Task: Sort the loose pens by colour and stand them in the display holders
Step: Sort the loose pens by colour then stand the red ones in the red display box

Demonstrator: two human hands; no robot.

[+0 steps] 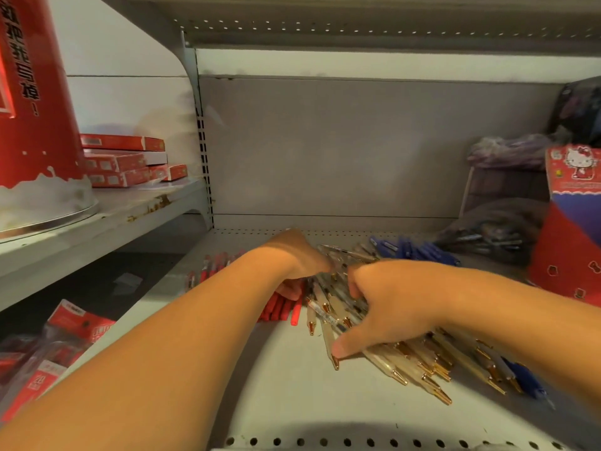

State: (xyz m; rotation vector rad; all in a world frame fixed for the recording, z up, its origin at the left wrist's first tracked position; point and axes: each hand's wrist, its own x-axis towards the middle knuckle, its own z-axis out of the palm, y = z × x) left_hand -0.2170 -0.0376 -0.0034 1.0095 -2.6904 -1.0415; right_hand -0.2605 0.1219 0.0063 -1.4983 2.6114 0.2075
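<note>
Sorting step in hand, standing not begun. Pens lie loose on the shelf (292, 402), already in rough colour groups: red pens (279, 307) centre-left, clear pens (422, 359) w/ gold tips fanned centre to lower right, blue pens (419, 250) behind them toward upper right, a few more blue at the lower right edge of the fan. Left hand (299, 255) reaches in from lower left, back to camera, fingers bent down at the seam between red and clear piles and touching the red ones. Can't tell if it grips anything. Right hand (383, 304) comes from the right, fingers curled over the top of the clear bundle, thumb pressed against its near side, so it is gathering and holding that bundle. Red carton (575, 222) w/ cartoon cat print at right edge is prob. a display holder; its opening is not in view. Dark bag (494, 236) w/ more pens just behind the blue group. Next move, as I judge it: square the clear pens so tips point one way, pull strays off the red pile, lift the bunch as one and carry it right to a holder. The fan is wide, so pens at the outer edge may slip out of the grip.
</note>
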